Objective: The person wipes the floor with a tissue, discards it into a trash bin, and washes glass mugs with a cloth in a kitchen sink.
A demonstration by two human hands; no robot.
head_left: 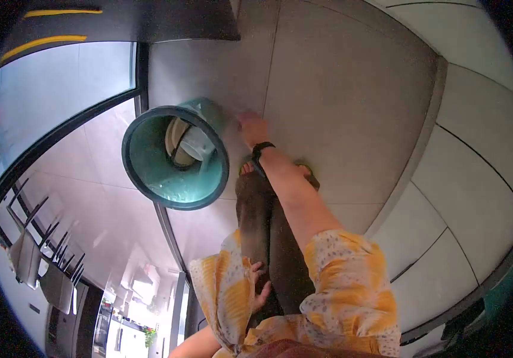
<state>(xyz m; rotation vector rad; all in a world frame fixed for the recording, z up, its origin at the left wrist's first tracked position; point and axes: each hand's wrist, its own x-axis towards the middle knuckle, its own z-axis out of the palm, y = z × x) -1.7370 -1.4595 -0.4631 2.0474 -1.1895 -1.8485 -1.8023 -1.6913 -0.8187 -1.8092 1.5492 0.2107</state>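
Note:
A dark-rimmed green bin (176, 158) stands on the floor just left of my feet, with pale and beige items inside it. Beside its outer wall, my right hand (252, 128) reaches down, a black band on the wrist. Motion blurs the fingers, so whether they touch the bin or hold anything is unclear. My left hand (259, 287) lies against my dark trouser leg, its fingers apart and holding nothing that shows.
A dark door frame (142, 71) with glass runs along the left. Large pale wall tiles (471, 143) rise on the right. Chairs (42, 256) appear beyond the doorway at lower left, and a dark panel (191, 21) is at the top left.

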